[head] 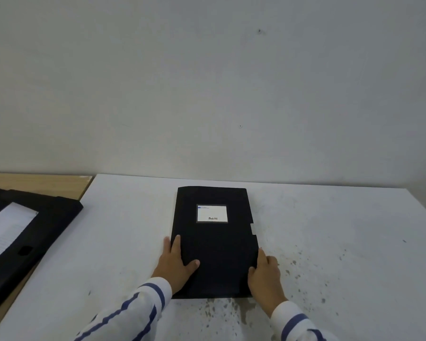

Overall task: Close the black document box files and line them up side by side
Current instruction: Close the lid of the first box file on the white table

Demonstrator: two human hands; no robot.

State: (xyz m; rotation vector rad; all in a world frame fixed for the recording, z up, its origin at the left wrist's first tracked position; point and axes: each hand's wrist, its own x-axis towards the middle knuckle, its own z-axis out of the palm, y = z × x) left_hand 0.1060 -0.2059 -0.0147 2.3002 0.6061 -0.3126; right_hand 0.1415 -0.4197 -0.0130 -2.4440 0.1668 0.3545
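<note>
A closed black box file with a white label lies flat in the middle of the white table, its long side running away from me. My left hand grips its near left edge, thumb on the cover. My right hand holds the near right edge, fingers along the side. A small white clasp tab sticks out on the file's right edge. At the far left a second black box file lies open, with white papers inside it.
The open file rests partly on a wooden surface left of the white table. A plain wall stands right behind the table. Dark specks stain the tabletop near the front right.
</note>
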